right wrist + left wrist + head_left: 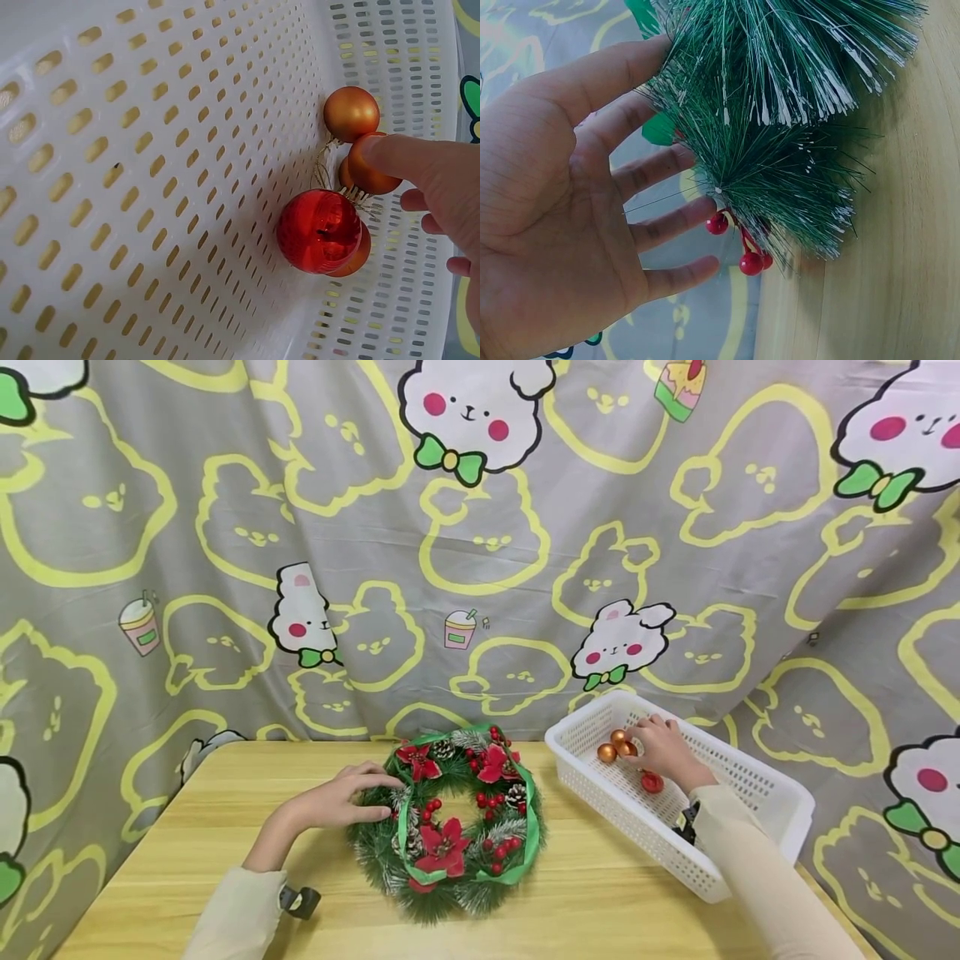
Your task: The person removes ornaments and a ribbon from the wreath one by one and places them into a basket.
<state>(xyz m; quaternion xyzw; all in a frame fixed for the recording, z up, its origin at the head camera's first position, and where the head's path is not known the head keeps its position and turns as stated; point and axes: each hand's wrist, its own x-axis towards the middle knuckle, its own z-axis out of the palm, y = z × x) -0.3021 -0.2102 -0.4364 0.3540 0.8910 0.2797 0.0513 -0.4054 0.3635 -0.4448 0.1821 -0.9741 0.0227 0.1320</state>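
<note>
Right hand [663,750] inside a white perforated basket [757,827], fingertips [379,154] pinching an orange bauble [367,174], beside another orange bauble [351,113] and a shiny red bauble [319,229]. Left hand [337,800] flat, fingers [656,166] relaxed against the left edge of a pine wreath [456,822]. Wreath flat on the wooden table [600,910], just left of the basket.

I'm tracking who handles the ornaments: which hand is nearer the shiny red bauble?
Right. The right hand is inside the white basket, fingers on the orange baubles beside the red bauble. The left hand rests on the wreath, outside the basket.
</note>
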